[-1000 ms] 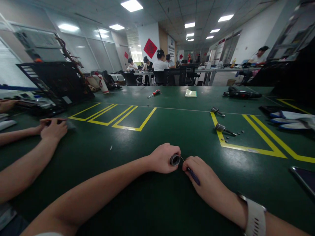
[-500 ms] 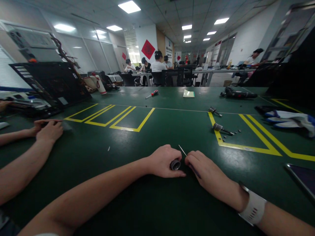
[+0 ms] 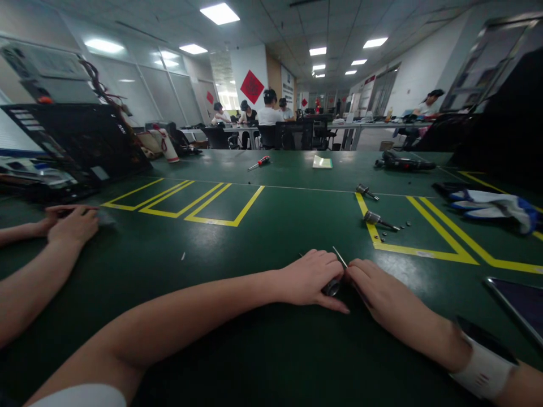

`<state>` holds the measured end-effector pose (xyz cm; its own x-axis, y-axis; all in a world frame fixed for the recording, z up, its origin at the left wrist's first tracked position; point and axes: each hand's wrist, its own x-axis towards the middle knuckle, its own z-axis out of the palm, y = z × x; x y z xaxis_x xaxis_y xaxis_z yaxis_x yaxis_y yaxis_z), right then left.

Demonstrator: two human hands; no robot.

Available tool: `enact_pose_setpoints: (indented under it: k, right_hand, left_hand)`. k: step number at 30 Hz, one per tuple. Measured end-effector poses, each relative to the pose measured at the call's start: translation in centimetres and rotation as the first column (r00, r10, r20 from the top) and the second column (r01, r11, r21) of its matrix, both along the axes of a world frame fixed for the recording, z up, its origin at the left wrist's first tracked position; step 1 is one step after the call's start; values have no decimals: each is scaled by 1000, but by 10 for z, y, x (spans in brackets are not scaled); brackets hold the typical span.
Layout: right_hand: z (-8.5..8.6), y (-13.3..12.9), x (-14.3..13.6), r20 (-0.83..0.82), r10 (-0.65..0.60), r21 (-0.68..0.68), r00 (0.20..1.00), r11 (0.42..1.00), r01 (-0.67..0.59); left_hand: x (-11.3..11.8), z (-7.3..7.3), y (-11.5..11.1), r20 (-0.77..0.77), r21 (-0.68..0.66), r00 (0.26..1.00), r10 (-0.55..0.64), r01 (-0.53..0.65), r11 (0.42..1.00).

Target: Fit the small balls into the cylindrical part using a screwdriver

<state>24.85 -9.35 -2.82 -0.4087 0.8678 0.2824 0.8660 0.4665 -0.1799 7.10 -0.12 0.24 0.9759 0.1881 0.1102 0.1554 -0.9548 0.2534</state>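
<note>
Notepad: my landmark (image 3: pixel 323 163), flat on the green table (image 3: pixel 220 254).
Screwdriver: red-handled (image 3: pixel 259 162), left of the notepad.
Black tool: I see it (image 3: pixel 407 164) right of the notepad.
Gloves: white-and-blue (image 3: pixel 487 204), right of the notepad, nearer me.
People: 4 grouped (image 3: pixel 270 115) beyond the notepad.

Overhead light, cool white, from rectangular white ceiling panels (image 3: pixel 219 13); panel faces clipped to flat white. Second bright patch: pale window area (image 3: pixel 229 100) at the rear, washed out. Overall exposure dim. Glossy dark green tabletop (image 3: pixel 237 254) carries soft, hazy glare at mid-left and beyond the bare right hand (image 3: pixel 347 270); its near edge falls to almost black. Bulky black shape (image 3: pixel 500 121) at right: hardly any surface detail. Bare left hand (image 3: pixel 311 277) evenly lit on top, with deep shadow beneath. Wide-angle distortion: dark-framed shelving (image 3: pixel 487 62) at upper right leans strongly. Distant seated people (image 3: pixel 270 113) soft, fine detail lost.
</note>
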Motion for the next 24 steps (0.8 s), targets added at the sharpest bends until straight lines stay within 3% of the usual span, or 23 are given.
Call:
enact_pose_setpoints:
  k: [8,14,20,24]
  right_hand:
    - [-14,-9,48,39,-164,91,986,983,159]
    - [-16,-4,72,82,-288,185,954,945,269]
    - [-12,-4,76,97,-347,188,933,927,325]
    - [-3,-5,75,108,-373,165,921,921,353]
  left_hand:
    - [64,-12,13,92,114,984,-151,140,984]
    - [99,-18,25,102,219,988,-112,88,972]
    - [107,-16,25,96,158,990,-106,90,983]
    - [102,-8,34,216,94,976,-10,-10,995]
